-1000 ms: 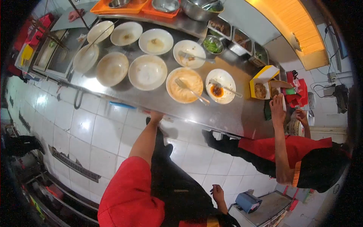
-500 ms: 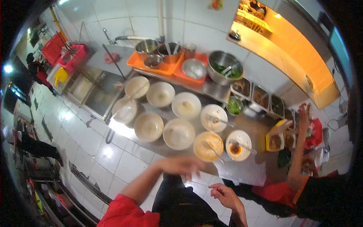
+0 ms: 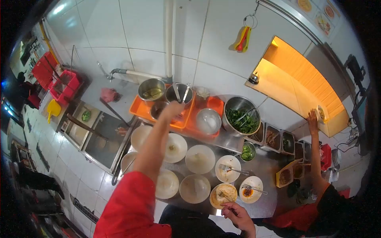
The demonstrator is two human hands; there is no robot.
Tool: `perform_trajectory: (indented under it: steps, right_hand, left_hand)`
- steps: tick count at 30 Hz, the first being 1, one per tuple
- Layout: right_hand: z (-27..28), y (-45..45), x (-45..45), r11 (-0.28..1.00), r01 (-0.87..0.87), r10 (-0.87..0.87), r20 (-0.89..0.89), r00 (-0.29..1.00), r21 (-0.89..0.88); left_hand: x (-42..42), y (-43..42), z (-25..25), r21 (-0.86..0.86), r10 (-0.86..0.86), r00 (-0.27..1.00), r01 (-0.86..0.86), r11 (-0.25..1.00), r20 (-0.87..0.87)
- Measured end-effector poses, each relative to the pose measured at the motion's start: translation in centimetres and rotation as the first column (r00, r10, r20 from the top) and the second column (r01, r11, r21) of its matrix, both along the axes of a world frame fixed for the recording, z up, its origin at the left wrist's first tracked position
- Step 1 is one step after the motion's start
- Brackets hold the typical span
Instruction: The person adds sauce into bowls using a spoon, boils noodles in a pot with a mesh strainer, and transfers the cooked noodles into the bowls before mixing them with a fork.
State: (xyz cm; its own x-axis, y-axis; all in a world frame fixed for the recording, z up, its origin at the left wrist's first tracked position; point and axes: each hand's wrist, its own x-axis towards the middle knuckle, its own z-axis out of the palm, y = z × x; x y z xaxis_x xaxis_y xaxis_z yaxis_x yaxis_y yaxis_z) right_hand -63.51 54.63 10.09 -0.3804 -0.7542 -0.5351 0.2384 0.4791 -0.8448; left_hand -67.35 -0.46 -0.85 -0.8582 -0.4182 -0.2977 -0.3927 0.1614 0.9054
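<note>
My left hand (image 3: 173,112) reaches over the orange tray (image 3: 137,108), at the near side of a steel pot (image 3: 173,93) with two metal handles standing in it. Its fingers are blurred, and whether they hold anything is hidden. Low in the view, my right hand (image 3: 237,216) is beside the bowl with orange residue (image 3: 223,195), with its thumb and fingertips close together. Several white bowls stand in rows on the steel counter, among them an oval one with dark red sauce (image 3: 251,189) and a fork.
Green leaves fill a large steel bowl (image 3: 242,116). Steel containers (image 3: 272,138) line the back right. A co-worker's hand (image 3: 313,121) touches the orange ledge (image 3: 287,85). At the left are a sink-like basin (image 3: 107,137) and a pink basket (image 3: 65,88).
The view has tilted up towards the wall. My left hand has moved from the counter's front edge to the orange tray. My right hand has come to the bowl; the co-worker's hand has reached the ledge.
</note>
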Motion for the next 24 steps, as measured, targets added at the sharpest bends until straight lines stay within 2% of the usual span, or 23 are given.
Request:
perform_trajectory:
  steps: [1, 2, 3, 4, 5, 6, 8, 9, 13, 15, 16, 18, 20, 22, 23, 24]
  right_hand:
    - [0.1, -0.5, -0.3, 1.000, 0.001, -0.001, -0.007, 1.000, 0.001]
    - [-0.1, -0.7, -0.3, 1.000, 0.021, -0.021, 0.002, 1.000, -0.020]
    - [-0.2, -1.1, -0.4, 0.998, 0.040, -0.040, 0.009, 0.999, -0.046]
    - [-0.1, -1.5, -0.2, 0.998, 0.043, -0.043, 0.006, 0.999, -0.046]
    - [0.2, -2.2, -0.1, 0.996, 0.068, -0.067, 0.021, 0.998, -0.055]
    - [0.4, -2.4, -0.1, 0.994, 0.094, -0.092, 0.037, 0.995, -0.058]
    - [0.0, -2.3, -0.4, 0.997, 0.081, -0.080, 0.010, 0.997, -0.018]
    - [-0.1, -2.2, -0.6, 0.998, 0.059, -0.059, -0.011, 0.998, 0.014]
    - [-0.2, -1.5, -0.9, 0.999, 0.017, -0.018, -0.035, 0.999, -0.037]
    - [-0.2, -1.4, -1.2, 0.995, 0.041, -0.043, -0.017, 0.999, -0.094]
    - [-0.2, -1.4, -1.5, 0.994, 0.034, -0.036, -0.020, 0.999, -0.103]
    - [-0.4, -1.3, -2.0, 0.995, 0.039, -0.042, -0.033, 0.999, -0.089]
    - [0.6, -1.7, -2.6, 0.996, -0.003, -0.004, -0.082, 0.997, -0.085]
    - [0.7, -1.7, -3.1, 0.996, -0.047, 0.037, -0.128, 0.991, -0.075]
    - [0.3, -1.6, -3.6, 0.995, -0.080, 0.071, -0.148, 0.986, -0.059]
    - [0.1, -1.6, -3.9, 0.993, -0.113, 0.104, -0.167, 0.980, -0.044]
  left_hand:
    - [-1.2, 2.0, 0.4, 0.148, 0.284, 0.959, -0.281, 0.948, 0.004]
    - [-2.1, 3.5, 0.4, 0.287, 0.538, 0.841, -0.529, 0.798, 0.054]
    - [-2.9, 4.3, 0.2, 0.288, 0.536, 0.843, -0.525, 0.801, 0.047]
    - [-3.5, 4.9, -0.4, 0.457, 0.723, 0.691, -0.650, 0.608, 0.022]
    - [-4.6, 5.0, -1.0, 0.613, 0.866, 0.500, -0.695, 0.375, 0.036]
    - [-5.8, 5.0, -1.4, 0.619, 0.863, 0.505, -0.689, 0.378, 0.035]
    - [-8.0, 4.7, -3.4, 0.639, 0.967, 0.253, -0.746, 0.184, 0.017]
    - [-8.6, 4.3, -4.5, 0.639, 0.968, 0.251, -0.748, 0.181, 0.020]
    - [-11.0, 0.4, -11.4, 0.326, 0.967, 0.247, -0.911, 0.252, -0.057]
    - [-11.7, -0.9, -11.9, 0.160, 0.963, 0.247, -0.952, 0.261, -0.104]
    - [-10.9, 2.4, -7.2, 0.162, 0.964, 0.240, -0.953, 0.256, -0.112]
    - [-6.4, 6.4, 3.9, 0.272, 0.980, 0.197, -0.941, 0.200, -0.040]
    - [-5.7, 6.9, 4.7, 0.312, 0.976, 0.210, -0.925, 0.216, -0.054]
    - [-5.0, 7.5, 5.4, 0.427, 0.972, 0.208, -0.873, 0.236, -0.114]
    - [-5.3, 6.8, 3.3, 0.426, 0.972, 0.202, -0.874, 0.233, -0.118]
    - [-6.0, 5.2, -0.6, 0.055, 0.944, 0.200, -0.974, 0.221, -0.262]
